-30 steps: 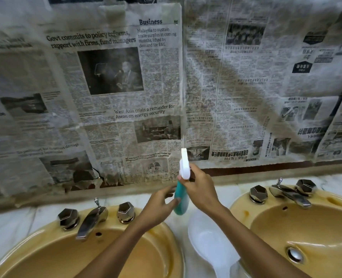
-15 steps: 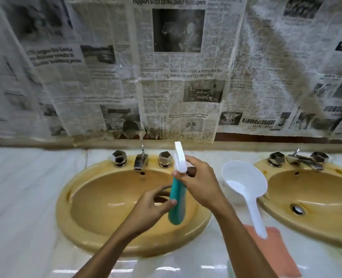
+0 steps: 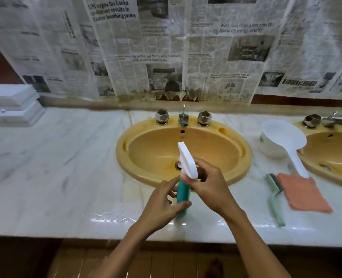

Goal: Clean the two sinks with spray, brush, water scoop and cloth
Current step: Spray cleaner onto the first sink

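Observation:
A teal spray bottle [image 3: 182,199] with a white trigger head is held upright over the counter's front, just before the left yellow sink [image 3: 146,153]. My right hand [image 3: 208,185] grips its neck below the white head. My left hand [image 3: 164,205] holds the teal body between thumb and fingers. The right yellow sink [image 3: 334,155] is partly cut off at the frame's right edge. Between the sinks lie a white water scoop [image 3: 284,141], a green brush [image 3: 275,197] and an orange cloth [image 3: 302,195].
A white marble counter [image 3: 55,167] runs the whole width, with its front edge close to me. Newspaper sheets [image 3: 166,47] cover the wall behind. Chrome taps [image 3: 183,118] stand behind the left sink. Stacked white blocks [image 3: 11,105] sit at the far left.
The view has tilted down and swung left, so the left sink now sits in the middle and the brush and cloth show. Both hands keep their hold on the bottle, now lower.

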